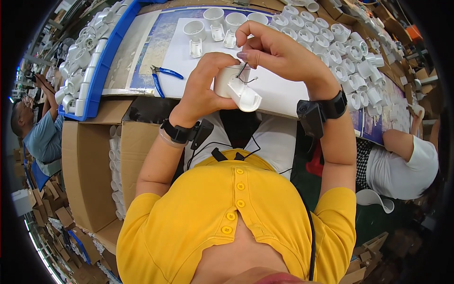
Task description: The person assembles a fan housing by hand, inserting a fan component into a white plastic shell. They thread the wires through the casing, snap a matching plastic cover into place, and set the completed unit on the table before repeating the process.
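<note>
Yellow shirt (222, 208): closest thing to the lens, buttons down the front, with a black cable running over it.
Left hand (201, 85): wrapped around a white plastic fitting (235, 85), fingers closed on its round body, holding it up over the near table edge, about the middle of the view.
Right hand (279, 52): comes in from above, fingertips pinched shut on a thin wire spring (245, 75) right at the fitting's top rim.
Wrists: both wear a black strap, each with a small black box on it.
Table (142, 57): white sheet on top, blue-handled pliers (161, 78) lying just left of the hands.
Behind the hands: a short row of finished white fittings (215, 23) standing upright.
Right side: big crowd of loose white fittings (340, 47) spread over the table.
Left side: blue bin (101, 66) packed with more white parts.
Below the table: open cardboard box (94, 161) with white tubes stacked inside.
Other people: one in a blue top (45, 137) far left, one in white (406, 165) on the right.
</note>
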Demonstrator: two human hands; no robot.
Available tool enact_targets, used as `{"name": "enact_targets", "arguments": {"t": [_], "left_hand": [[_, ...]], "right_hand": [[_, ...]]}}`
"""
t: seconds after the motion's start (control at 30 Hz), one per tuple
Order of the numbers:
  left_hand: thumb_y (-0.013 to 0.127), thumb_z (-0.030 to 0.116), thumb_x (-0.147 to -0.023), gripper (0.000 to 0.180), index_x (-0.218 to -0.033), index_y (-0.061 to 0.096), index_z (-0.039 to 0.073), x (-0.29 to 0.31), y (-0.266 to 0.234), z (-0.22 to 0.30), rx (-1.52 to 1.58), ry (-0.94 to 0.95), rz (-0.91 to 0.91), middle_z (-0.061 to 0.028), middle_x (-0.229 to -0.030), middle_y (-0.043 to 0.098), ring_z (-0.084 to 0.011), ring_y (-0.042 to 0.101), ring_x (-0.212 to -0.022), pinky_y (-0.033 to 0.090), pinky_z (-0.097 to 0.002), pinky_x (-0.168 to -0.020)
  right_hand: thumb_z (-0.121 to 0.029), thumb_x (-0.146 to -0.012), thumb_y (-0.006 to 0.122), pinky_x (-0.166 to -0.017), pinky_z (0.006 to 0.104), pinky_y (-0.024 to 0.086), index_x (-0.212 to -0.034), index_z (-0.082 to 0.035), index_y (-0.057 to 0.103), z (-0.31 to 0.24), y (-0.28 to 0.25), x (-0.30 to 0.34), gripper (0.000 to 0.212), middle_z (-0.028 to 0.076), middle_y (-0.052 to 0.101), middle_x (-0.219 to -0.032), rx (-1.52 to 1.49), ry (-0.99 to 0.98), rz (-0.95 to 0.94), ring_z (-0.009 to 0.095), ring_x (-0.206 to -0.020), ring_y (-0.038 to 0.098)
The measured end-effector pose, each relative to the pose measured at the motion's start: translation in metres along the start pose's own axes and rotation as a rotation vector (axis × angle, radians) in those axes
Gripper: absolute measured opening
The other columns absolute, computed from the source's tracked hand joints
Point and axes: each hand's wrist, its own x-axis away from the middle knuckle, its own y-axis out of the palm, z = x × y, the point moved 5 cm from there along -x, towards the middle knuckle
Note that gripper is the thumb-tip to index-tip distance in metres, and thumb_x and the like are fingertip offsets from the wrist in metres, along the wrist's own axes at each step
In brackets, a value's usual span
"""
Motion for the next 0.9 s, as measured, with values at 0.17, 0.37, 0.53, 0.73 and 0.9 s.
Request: {"name": "enact_targets", "arguments": {"t": [0.17,0.37,0.53,0.73,0.9], "left_hand": [[0.082,0.015,-0.055,0.061,-0.111,0.057,0.010,-0.001,0.000,0.001,0.144,-0.008,0.057,-0.0097,-0.113,0.055,-0.0285,0.054,-0.104,0.045,-0.0356,-0.088],[0.080,0.012,-0.057,0.063,-0.115,0.057,0.011,0.000,-0.005,0.003,0.107,0.019,0.088,-0.0105,-0.113,0.055,-0.0292,0.054,-0.104,0.044,-0.0349,-0.089],[0.079,0.012,-0.058,0.061,-0.115,0.057,0.010,-0.004,-0.004,0.006,0.104,0.032,0.076,-0.0105,-0.112,0.056,-0.0290,0.054,-0.104,0.044,-0.0347,-0.090],[0.078,0.013,-0.060,0.060,-0.115,0.055,0.008,-0.005,0.004,0.007,0.116,-0.030,0.020,-0.0110,-0.111,0.055,-0.0293,0.053,-0.104,0.044,-0.0352,-0.090],[0.080,0.011,-0.058,0.070,-0.121,0.049,0.006,-0.001,0.008,0.006,0.013,0.017,-0.056,-0.0115,-0.117,0.053,-0.0256,0.053,-0.105,0.043,-0.0330,-0.090]], "right_hand": [[-0.008,-0.094,0.054,-0.068,0.0206,0.041,-0.110,-0.005,0.048,0.017,0.005,-0.002,0.017,0.000,0.057,-0.090,-0.209,0.079,0.102,0.006,-0.077,0.050],[-0.008,-0.089,0.060,-0.076,0.0234,0.042,-0.110,-0.003,0.057,0.011,0.007,0.017,0.022,0.004,0.058,-0.104,-0.408,-0.092,0.399,0.010,-0.091,0.052],[-0.010,-0.083,0.065,-0.085,0.0291,0.041,-0.097,-0.005,0.066,0.002,0.016,0.030,0.015,0.009,0.054,-0.117,0.065,-0.320,0.439,0.018,-0.109,0.049],[-0.010,-0.079,0.068,-0.091,0.0334,0.040,-0.085,-0.007,0.067,-0.004,0.023,0.023,0.006,0.010,0.054,-0.124,0.261,-0.364,0.425,0.024,-0.116,0.047],[-0.009,-0.079,0.069,-0.093,0.0338,0.040,-0.083,-0.007,0.066,0.002,0.013,0.017,0.005,0.008,0.056,-0.119,0.239,-0.370,0.424,0.024,-0.114,0.048]]}}
